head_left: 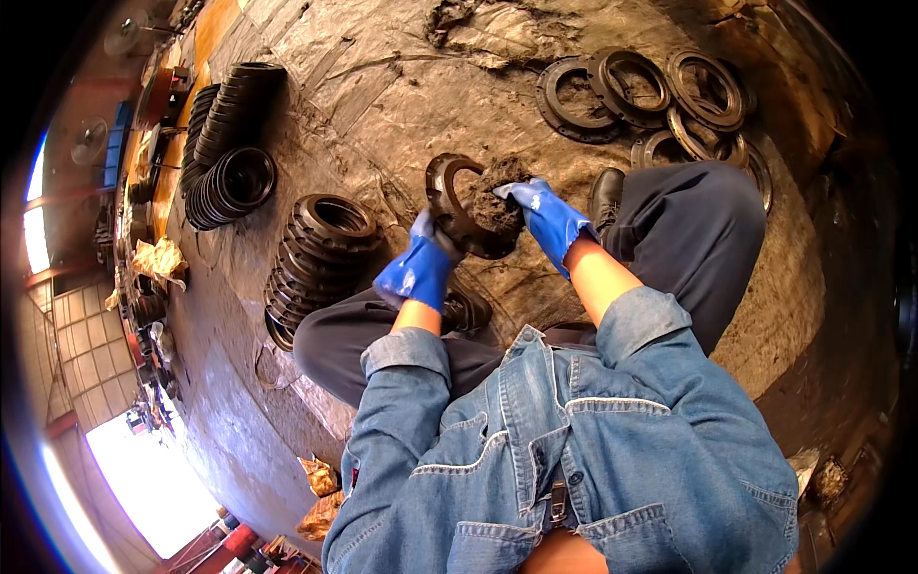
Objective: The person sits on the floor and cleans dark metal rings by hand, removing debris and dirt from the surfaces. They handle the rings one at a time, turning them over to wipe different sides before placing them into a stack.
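Observation:
A dark ring with a notched edge is held tilted above the floor in front of me. My left hand, in a blue glove, grips it by the lower left edge. At the ring's right side, my right hand, also in a blue glove, has its fingers closed on a clump of dark, stringy scraps. The clump lies against the ring and covers part of its opening. Beside my left knee rises a stack of similar dark rings.
More rings stand in rows at the far left, with a lying row of rings nearer. Loose, flatter rings are heaped at the far right. Dark scraps lie on the dirty floor sheet. My shoe rests right of the clump.

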Motion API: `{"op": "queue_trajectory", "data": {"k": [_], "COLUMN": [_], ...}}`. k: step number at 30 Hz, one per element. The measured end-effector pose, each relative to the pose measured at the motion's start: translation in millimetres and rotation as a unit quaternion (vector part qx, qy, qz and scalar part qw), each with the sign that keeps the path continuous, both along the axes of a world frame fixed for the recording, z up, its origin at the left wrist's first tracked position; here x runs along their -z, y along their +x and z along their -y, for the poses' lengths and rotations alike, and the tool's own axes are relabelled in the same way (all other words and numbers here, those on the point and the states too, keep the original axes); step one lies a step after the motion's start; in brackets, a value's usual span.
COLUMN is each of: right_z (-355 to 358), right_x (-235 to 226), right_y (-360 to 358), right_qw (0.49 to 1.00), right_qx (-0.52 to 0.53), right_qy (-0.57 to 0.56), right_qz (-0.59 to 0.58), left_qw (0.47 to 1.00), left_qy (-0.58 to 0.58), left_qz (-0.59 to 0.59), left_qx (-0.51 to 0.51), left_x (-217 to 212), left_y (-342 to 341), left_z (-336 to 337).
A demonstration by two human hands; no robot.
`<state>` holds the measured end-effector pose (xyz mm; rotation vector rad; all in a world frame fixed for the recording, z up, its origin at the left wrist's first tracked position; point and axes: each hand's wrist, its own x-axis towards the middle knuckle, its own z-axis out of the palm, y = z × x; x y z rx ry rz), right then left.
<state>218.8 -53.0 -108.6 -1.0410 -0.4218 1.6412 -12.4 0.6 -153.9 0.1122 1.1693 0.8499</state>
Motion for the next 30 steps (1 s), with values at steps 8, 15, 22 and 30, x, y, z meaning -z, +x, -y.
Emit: {"op": "queue_trajectory", "data": {"k": [8, 15, 22, 30], "right_z": [-98, -87, 17, -30], "right_x": [19, 42, 62, 83], "right_y": [-33, -85, -22, -1], "right_qw": [0.953, 0.9, 0.748, 0.854], "right_qx": [-0.192, -0.179, -0.333, -0.035], "right_qy": [-0.079, 0.165, 0.22, 0.061], "right_qz": [0.219, 0.362, 0.531, 0.516], "left_qw": [0.981, 0.983, 0.99, 0.987], "left_qy": [0.084, 0.157, 0.074, 0.039], "left_qz": [-0.104, -0.087, -0.121, -0.145], "left_qx": [-0.139, -0.044, -0.022, 0.053], "left_x": [22, 30, -8, -42], "left_y": [-9, 3, 8, 46], "left_z": [-20, -23, -20, -37]}}
